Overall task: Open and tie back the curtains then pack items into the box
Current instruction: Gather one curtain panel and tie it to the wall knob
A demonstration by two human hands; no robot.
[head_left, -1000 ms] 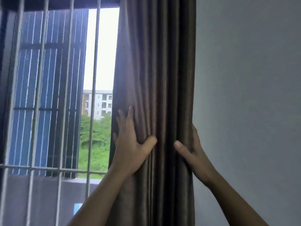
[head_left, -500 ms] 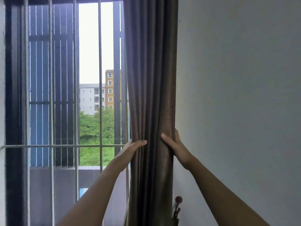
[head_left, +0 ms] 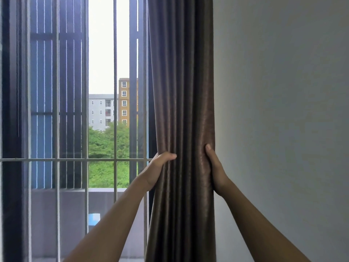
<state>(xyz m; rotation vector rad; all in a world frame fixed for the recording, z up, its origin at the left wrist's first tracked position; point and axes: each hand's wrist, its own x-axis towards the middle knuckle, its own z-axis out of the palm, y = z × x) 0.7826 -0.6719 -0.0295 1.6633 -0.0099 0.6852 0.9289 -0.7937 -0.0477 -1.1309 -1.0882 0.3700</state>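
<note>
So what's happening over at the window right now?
A person holds the curtain gathered into a bunch beside the wall. The left hand grips its window-side edge, thumb over the folds. The right hand grips the wall-side edge at about the same height. The barred window to the left is uncovered. No tie shows around the curtain.

Curtain (head_left: pixel 181 91): one, single gathered panel.
Hands: two, left hand (head_left: pixel 158 167) and right hand (head_left: pixel 215 171).
Bare forearms (head_left: pixel 113 224): two.
Wall (head_left: pixel 283 110): one.
Window grille: vertical bars (head_left: pixel 115 53) five countable, any more at window's left edge cannot tell. Horizontal bar (head_left: pixel 56 159): one.
Buildings outside: two, grey building (head_left: pixel 100 110) and yellow building (head_left: pixel 124 101).
Blue object (head_left: pixel 94 218) near window's bottom edge: one, too small to identify.
Dark outer slats (head_left: pixel 69 72): several, exact count unclear.
</note>
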